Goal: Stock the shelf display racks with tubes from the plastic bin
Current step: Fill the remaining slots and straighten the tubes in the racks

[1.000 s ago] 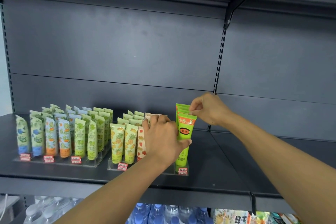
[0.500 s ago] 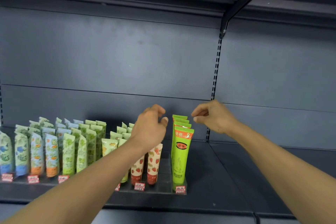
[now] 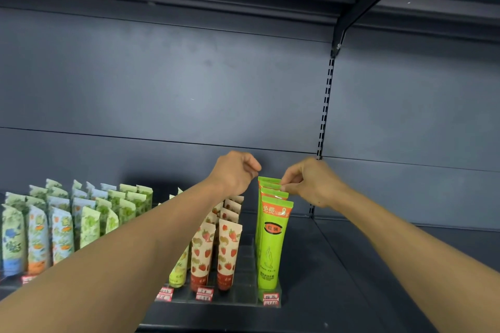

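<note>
Racks on the shelf (image 3: 338, 273) look mostly filled: the left rack (image 3: 16, 280) at the lower left of the frame carries rows of pastel tubes (image 3: 62, 232), and the clear rack (image 3: 240, 299) at lower centre holds yellow and strawberry tubes (image 3: 228, 251) plus a file of green tubes (image 3: 272, 240) at its right end. The column between the strawberry and green rows seems bare, so I judge some stocking is left; the plastic bin is out of view. My right hand (image 3: 311, 184), just right of centre, pinches the top edge of one of the rear green tubes between thumb and fingertips. My left hand (image 3: 235, 173), just left of that green row, is loosely curled and holds nothing, its knuckles near the rearmost tube top without clearly touching it.
</note>
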Motion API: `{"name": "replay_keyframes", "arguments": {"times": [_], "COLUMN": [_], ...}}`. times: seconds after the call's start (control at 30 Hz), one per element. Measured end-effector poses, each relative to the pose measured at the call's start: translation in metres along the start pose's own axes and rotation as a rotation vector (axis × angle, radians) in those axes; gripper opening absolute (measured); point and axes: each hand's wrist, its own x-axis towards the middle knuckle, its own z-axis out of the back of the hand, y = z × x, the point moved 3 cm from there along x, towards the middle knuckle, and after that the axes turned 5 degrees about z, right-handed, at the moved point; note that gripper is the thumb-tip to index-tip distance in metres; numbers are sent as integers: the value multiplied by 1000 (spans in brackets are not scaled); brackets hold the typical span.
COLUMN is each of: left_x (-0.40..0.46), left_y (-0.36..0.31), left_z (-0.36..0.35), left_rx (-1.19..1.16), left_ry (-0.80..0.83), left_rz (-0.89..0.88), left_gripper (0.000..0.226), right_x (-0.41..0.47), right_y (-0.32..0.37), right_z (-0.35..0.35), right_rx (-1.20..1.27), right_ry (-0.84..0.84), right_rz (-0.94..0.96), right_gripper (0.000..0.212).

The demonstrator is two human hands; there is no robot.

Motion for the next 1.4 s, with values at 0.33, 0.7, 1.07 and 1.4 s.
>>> {"name": "replay_keyframes", "arguments": {"times": [0.33, 0.7, 1.07, 1.4], "left_x": [-2, -11, -24, -77], "left_y": [2, 12, 10, 22], "left_z": [3, 18, 27, 73], "left_rx": [59, 82, 144, 324], "left_ry": [-25, -47, -35, 8], "left_rz": [-38, -26, -70, -159], "left_gripper": [20, 20, 22, 16], "right_x": [0, -2, -8, -60], "right_y": [-1, 4, 5, 70], "right_z": [-1, 0, 13, 9], "right_rx": [7, -21, -16, -211], "right_ry": [0, 1, -90, -315], "right_rz": [-1, -26, -8, 311], "right_gripper": [6, 15, 12, 17]}}
